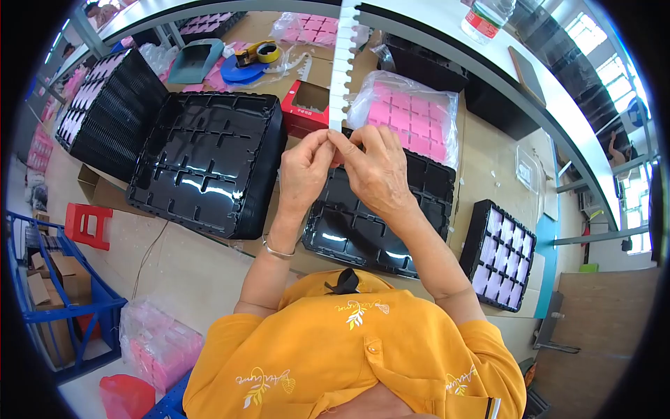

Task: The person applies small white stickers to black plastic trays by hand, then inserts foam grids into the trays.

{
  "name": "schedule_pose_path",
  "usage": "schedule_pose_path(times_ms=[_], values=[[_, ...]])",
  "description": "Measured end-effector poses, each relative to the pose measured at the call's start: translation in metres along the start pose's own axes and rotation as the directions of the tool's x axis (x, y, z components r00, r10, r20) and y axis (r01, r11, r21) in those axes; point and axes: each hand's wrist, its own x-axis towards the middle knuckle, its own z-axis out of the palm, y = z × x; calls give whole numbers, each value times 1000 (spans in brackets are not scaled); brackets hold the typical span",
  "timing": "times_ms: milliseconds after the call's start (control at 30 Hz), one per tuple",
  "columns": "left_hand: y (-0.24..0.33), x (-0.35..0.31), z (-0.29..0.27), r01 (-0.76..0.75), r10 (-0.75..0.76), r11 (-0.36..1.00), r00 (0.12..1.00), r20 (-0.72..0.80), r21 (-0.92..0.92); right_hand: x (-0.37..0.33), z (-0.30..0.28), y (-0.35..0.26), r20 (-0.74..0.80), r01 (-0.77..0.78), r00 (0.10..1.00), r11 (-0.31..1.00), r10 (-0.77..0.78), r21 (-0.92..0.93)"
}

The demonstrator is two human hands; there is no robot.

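Both hands meet above a shiny black plastic tray (356, 218) that has cross-shaped ridges. My left hand (301, 174) and my right hand (380, 171) pinch the lower end of a white strip (340, 77). Notches run along the strip's right edge, and it stretches away from me past the top of the view. Just beyond the fingers, a pink grid sheet pack (408, 119) lies in clear plastic. An open red box (305, 106) stands beyond my left hand. A tall stack of black trays (202, 150) is to the left.
Filled black trays (105, 112) lean at the far left, and another (499, 255) sits at the right. A tape dispenser (252, 54) and a dustpan (195, 61) lie at the back. A shelf (551, 91) with a bottle (487, 19) crosses above. A red stool (88, 225) is left.
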Motion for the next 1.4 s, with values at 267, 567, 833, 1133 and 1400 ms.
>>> schedule_pose_path(times_ms=[267,567,833,1133,1400], values=[[6,-2,3,-97,100,987,995,-17,125,6,1,18,236,-393,900,448,365,803],[5,2,3,52,-53,996,999,-10,-68,4,-3,18,-64,-151,982,945,177,288],[8,2,-1,-224,226,934,974,23,278,8,2,8,-60,57,997,997,-55,47],[14,3,-2,-192,188,955,981,39,228,8,4,24,292,-438,846,270,446,857],[17,0,-3,38,-38,999,999,37,-12,0,1,12,-87,-184,963,858,255,479]])
